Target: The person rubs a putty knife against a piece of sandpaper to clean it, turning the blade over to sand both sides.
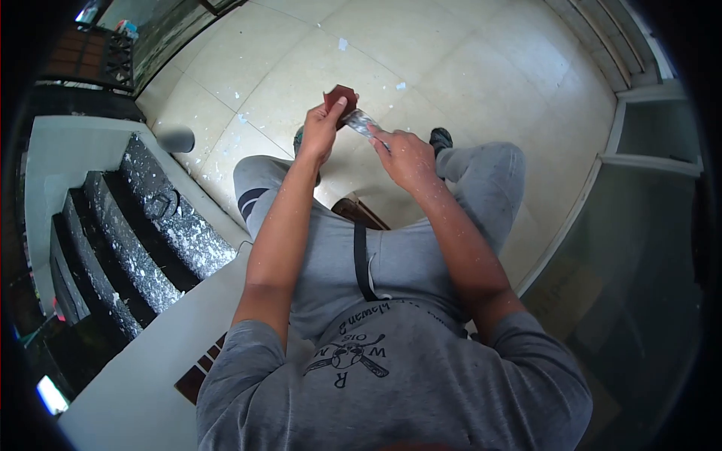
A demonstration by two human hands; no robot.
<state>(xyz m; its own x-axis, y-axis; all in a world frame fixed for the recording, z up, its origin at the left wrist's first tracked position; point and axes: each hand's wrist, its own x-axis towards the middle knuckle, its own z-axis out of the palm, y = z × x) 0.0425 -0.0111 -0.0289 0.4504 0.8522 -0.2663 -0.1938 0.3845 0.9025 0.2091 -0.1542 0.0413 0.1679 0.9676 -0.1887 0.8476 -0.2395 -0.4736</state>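
Note:
My left hand (322, 129) is closed on a folded reddish-brown sheet (341, 95) that looks like sandpaper, the thumb pressed on top of it. In my right hand (406, 156) is a flat, shiny grey scraper blade (361, 122) with whitish smears; its far end meets the lower edge of the sheet. Fingers hide the rear part of the scraper, so its handle does not show. Both hands are held out ahead of my knees, above the tiled floor (421, 60).
Pale flakes (343, 44) are scattered over the tiles. On the left, dark steps (143, 248) are spattered with white. A grey cylindrical object (177, 139) stands by the step wall. Something wooden (368, 212) shows between my legs. Glazed panels (639, 225) line the right side.

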